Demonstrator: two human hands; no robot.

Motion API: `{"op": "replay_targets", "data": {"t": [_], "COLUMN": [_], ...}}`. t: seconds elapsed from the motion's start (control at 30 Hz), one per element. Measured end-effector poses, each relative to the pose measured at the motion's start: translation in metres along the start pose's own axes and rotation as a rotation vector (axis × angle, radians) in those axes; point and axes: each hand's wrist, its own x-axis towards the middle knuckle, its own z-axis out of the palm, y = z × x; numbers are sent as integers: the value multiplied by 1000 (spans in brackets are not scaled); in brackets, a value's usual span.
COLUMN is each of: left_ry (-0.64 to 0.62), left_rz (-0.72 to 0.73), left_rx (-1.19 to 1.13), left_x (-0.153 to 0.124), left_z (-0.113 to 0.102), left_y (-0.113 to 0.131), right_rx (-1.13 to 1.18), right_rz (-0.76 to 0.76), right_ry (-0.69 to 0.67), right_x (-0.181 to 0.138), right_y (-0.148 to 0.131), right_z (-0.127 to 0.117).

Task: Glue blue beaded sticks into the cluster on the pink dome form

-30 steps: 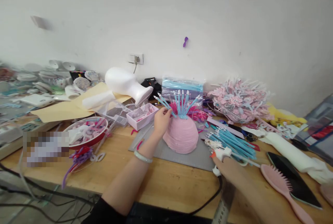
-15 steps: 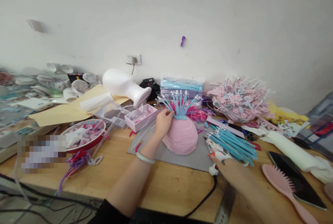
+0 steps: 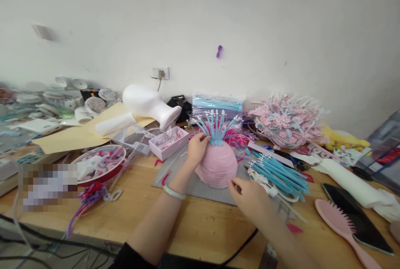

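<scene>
A softly lit white wall [image 3: 281,23] is fitted with an electrical socket [image 3: 160,73]; a wooden worktable [image 3: 126,202] is placed before it.

The lone camera looks from the wearer's head, forward and down across the table [image 3: 125,210] to the wall [image 3: 275,31] at twelve o'clock. The left hand [image 3: 198,149] is near at six, the right hand [image 3: 248,196] at five; the wide view takes in the bowl [image 3: 109,177] at eight, the brush [image 3: 334,214] at four.

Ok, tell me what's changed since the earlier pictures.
The right hand has let go of the glue gun and moved left, toward the pink dome. The left hand still pinches at the blue stems; the dome stays put.
</scene>
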Motion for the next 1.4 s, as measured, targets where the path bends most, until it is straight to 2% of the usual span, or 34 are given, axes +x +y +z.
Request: {"op": "replay_targets", "data": {"t": [0.3, 0.47, 1.03, 1.2, 1.4], "left_ry": [1, -6, 5, -1, -9], "left_rz": [-2, 12, -21, -17, 14], "left_rx": [-9, 4, -69, -73, -71], "left_x": [1, 0, -2, -2, -2], "left_z": [1, 0, 3, 4, 3], "left_y": [0, 1, 2, 3, 0], "right_rx": [86, 223, 336, 320, 240], "right_rz": [-80, -101, -117, -128, -104], "right_ry": [140, 223, 199, 207, 242], "right_x": [39, 41, 35, 37, 47], "right_y": [-23, -23, -19, -18, -18], "right_z": [10, 23, 33, 37, 30]}}
